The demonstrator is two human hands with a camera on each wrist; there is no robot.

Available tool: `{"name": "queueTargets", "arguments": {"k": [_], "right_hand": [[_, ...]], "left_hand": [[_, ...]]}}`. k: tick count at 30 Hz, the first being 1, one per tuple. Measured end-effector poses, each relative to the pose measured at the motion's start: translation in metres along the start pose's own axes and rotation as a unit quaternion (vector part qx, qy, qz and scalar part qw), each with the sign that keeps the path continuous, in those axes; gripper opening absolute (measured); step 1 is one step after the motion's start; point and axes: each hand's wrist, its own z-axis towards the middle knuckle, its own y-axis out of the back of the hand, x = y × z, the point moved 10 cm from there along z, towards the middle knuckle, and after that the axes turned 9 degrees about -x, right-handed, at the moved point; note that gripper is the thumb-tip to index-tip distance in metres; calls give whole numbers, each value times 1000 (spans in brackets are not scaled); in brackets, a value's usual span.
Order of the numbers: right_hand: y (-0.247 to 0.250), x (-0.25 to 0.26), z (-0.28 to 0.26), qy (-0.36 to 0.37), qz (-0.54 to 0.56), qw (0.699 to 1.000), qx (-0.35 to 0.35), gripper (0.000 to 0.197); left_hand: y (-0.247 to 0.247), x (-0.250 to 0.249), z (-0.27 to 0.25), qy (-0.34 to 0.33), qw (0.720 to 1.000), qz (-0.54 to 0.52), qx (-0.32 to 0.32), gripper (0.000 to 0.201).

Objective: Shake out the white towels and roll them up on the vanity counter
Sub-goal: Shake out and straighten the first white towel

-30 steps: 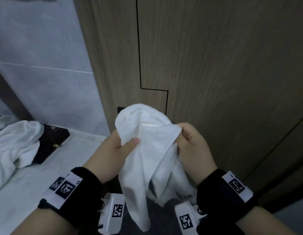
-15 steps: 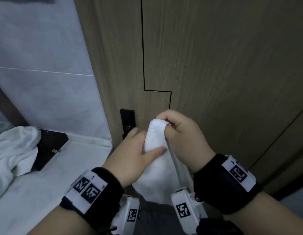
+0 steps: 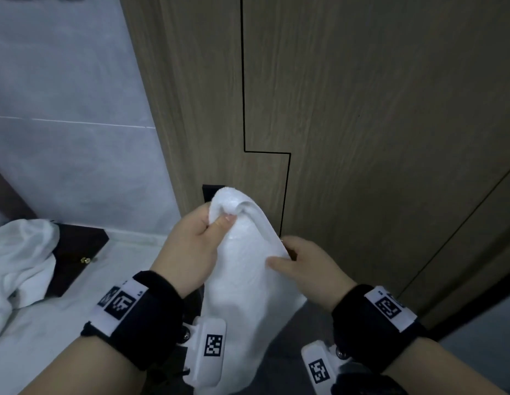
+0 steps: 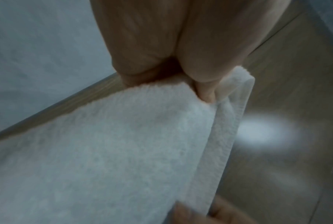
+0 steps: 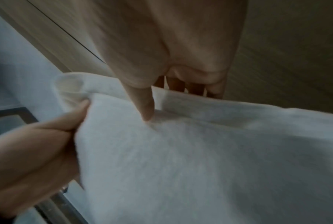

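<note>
I hold a small white towel (image 3: pixel 242 286) up in front of a wooden wall panel, and it hangs down between my wrists. My left hand (image 3: pixel 199 240) pinches its top corner between thumb and curled fingers; the left wrist view shows the same towel (image 4: pixel 104 151) under that pinch. My right hand (image 3: pixel 302 266) grips the towel's right edge lower down, thumb on the front and fingers behind. In the right wrist view the towel (image 5: pixel 200 151) spreads below the thumb (image 5: pixel 144 106). A second white towel (image 3: pixel 20 266) lies crumpled on the vanity counter (image 3: pixel 62 323) at the left.
A dark brown box (image 3: pixel 74 258) with a small brass knob sits on the counter, partly under the crumpled towel. A grey tiled wall (image 3: pixel 62 124) rises behind the counter. The wooden panel (image 3: pixel 362 138) stands close ahead, with a black fitting (image 3: pixel 209 192) just behind the held towel.
The left hand has taken the towel's top corner and risen. The right hand has let go of the top and slid down to the right edge. The towel now hangs longer.
</note>
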Motion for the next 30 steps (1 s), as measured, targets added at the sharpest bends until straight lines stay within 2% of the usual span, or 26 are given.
{"name": "queueTargets", "arguments": {"k": [5, 9, 10, 15, 20, 24, 26, 30], "right_hand": [[11, -14, 5, -8, 2, 999, -47, 23], [27, 8, 10, 34, 25, 995, -95, 26], [28, 16, 11, 43, 37, 994, -94, 23], [17, 55, 14, 93, 48, 992, -69, 13], [-26, 80, 5, 118, 32, 992, 14, 19], [-31, 87, -2, 123, 86, 989, 14, 10], [-25, 85, -4, 119, 100, 988, -3, 6], [-16, 67, -6, 100, 61, 993, 4, 13]], "left_hand": [[16, 1, -2, 12, 1000, -27, 7, 26], [29, 7, -5, 32, 998, -48, 4, 13], [31, 10, -5, 39, 998, -57, 6, 10], [18, 23, -10, 84, 992, -83, 39, 22], [-21, 20, -28, 47, 985, 65, 152, 39], [-20, 12, -25, -23, 986, 146, 82, 8], [-17, 15, -24, -20, 989, 130, 63, 18], [0, 12, -20, 1, 998, 59, 11, 12]]}}
